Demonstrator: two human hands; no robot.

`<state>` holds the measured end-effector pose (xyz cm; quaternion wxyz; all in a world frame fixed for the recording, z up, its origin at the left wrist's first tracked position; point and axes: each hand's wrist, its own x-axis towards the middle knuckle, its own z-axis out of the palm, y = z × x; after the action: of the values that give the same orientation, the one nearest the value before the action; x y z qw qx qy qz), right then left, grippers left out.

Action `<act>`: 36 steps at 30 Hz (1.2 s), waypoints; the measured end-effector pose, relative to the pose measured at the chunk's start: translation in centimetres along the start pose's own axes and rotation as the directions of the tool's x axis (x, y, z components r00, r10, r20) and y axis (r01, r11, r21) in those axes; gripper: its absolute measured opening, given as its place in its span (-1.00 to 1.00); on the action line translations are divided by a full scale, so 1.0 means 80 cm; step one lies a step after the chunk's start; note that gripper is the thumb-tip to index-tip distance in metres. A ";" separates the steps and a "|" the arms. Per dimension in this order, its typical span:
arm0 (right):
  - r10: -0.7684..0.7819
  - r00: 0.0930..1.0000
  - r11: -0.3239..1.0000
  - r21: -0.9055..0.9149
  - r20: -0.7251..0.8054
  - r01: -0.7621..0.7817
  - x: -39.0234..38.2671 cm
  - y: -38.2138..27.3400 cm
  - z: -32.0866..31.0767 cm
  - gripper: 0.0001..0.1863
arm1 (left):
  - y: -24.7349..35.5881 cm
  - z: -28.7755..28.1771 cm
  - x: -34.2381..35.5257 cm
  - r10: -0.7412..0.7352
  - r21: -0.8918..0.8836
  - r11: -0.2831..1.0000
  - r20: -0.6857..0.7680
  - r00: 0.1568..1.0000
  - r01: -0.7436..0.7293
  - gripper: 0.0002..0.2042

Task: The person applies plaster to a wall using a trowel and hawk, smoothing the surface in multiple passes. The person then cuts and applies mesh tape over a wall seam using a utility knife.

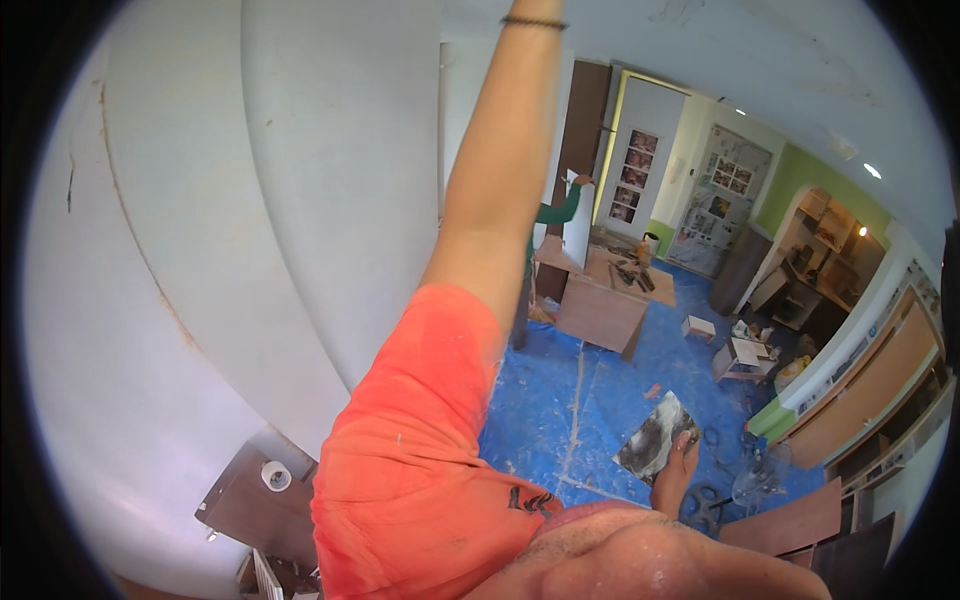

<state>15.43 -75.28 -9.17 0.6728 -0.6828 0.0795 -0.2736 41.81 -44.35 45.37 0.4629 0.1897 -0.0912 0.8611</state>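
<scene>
Smeared board (652, 442): right of centre, tilted, above the blue sheeting (540, 400)
Right hand (677, 465): grasping the board's edge, thumb on its face
Left arm (500, 160): raised, orange-sleeved; hand beyond view, grip cannot be told
Brown table (600, 317): farther off, bearing tools (632, 275), near a co-worker's green sleeve (560, 210)

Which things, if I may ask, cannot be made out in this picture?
Left hand, and anything it holds: head view, cut off by the top edge.
Underside of the smeared board in the right hand: head view, facing away, so any grip beneath is hidden.
Most of the co-worker in the green sleeve: head view, hidden behind the left arm.
Small dark items on the brown table: head view, too small to identify.
</scene>
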 end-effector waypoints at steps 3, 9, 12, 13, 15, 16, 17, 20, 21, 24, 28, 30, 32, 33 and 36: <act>0.044 0.998 0.999 -0.016 -0.040 -0.044 0.005 -0.018 0.007 -0.27 | 0.034 0.048 -0.037 0.119 0.009 0.993 -0.037 0.992 -0.119 -0.49; 0.105 0.982 0.993 0.065 -0.154 -0.095 0.002 -0.002 0.001 -0.28 | -0.039 -0.032 -0.036 0.002 -0.243 0.970 0.113 0.994 0.025 -0.53; 0.205 0.934 0.969 -0.071 -0.294 -0.235 -0.007 0.016 -0.011 -0.30 | -0.251 -0.013 0.074 -0.273 -0.328 0.909 0.000 0.962 0.258 -0.53; 0.238 0.914 0.963 -0.042 -0.329 -0.266 -0.010 0.044 -0.020 -0.30 | -0.263 -0.013 0.087 -0.264 -0.375 0.886 0.075 0.962 0.272 -0.53; 0.274 0.869 0.953 -0.003 -0.412 -0.302 -0.023 0.083 -0.037 -0.31 | -0.247 -0.001 0.089 -0.246 -0.378 0.885 0.115 0.962 0.271 -0.51; 0.256 0.862 0.957 -0.010 -0.438 -0.289 -0.049 0.084 -0.061 -0.30 | -0.205 0.002 0.088 -0.226 -0.329 0.912 0.093 0.970 0.244 -0.50; 0.257 0.855 0.959 0.007 -0.451 -0.285 -0.068 0.084 -0.085 -0.29 | -0.158 0.006 0.083 -0.204 -0.279 0.935 0.074 0.976 0.217 -0.48; 0.273 0.872 0.958 0.036 -0.405 -0.283 -0.089 0.079 -0.111 -0.27 | -0.054 0.020 0.066 -0.094 -0.099 0.990 0.028 0.995 0.096 -0.44; 0.268 0.883 0.959 0.019 -0.387 -0.283 -0.090 0.070 -0.116 -0.27 | -0.032 0.036 0.035 -0.034 -0.116 0.993 0.004 0.999 0.034 -0.42; 0.292 0.896 0.956 0.089 -0.334 -0.279 -0.073 0.059 -0.102 -0.26 | 0.091 0.061 -0.054 -0.103 -0.108 0.988 0.087 0.991 0.112 -0.36; 0.244 0.926 0.969 0.108 -0.288 -0.222 -0.050 0.069 -0.077 -0.26 | 0.150 0.052 -0.119 -0.061 -0.228 0.965 0.292 0.954 0.131 -0.19; 0.305 0.933 0.951 0.114 -0.192 -0.287 -0.043 0.063 -0.064 -0.29 | 0.141 0.022 -0.128 0.051 -0.545 0.828 0.308 0.950 0.132 -0.36; 0.377 0.920 0.916 0.190 -0.107 -0.353 -0.040 0.060 -0.060 -0.33 | 0.123 -0.041 -0.170 0.145 -0.344 0.939 0.446 0.883 0.020 -0.69; 0.430 0.899 0.875 0.285 -0.084 -0.391 -0.042 0.067 -0.059 -0.35 | 0.166 -0.117 -0.161 0.042 -0.390 0.883 0.619 0.784 0.261 -0.57; 0.542 0.839 0.677 0.563 0.056 -0.475 -0.038 0.077 -0.026 -0.40 | 0.162 -0.311 -0.216 0.235 -0.455 0.848 0.783 0.575 0.272 -0.40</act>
<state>13.47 -76.19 -16.06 0.8845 -0.3908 0.2218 -0.1253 33.61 -56.43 15.85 0.4101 0.4302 -0.5253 0.6090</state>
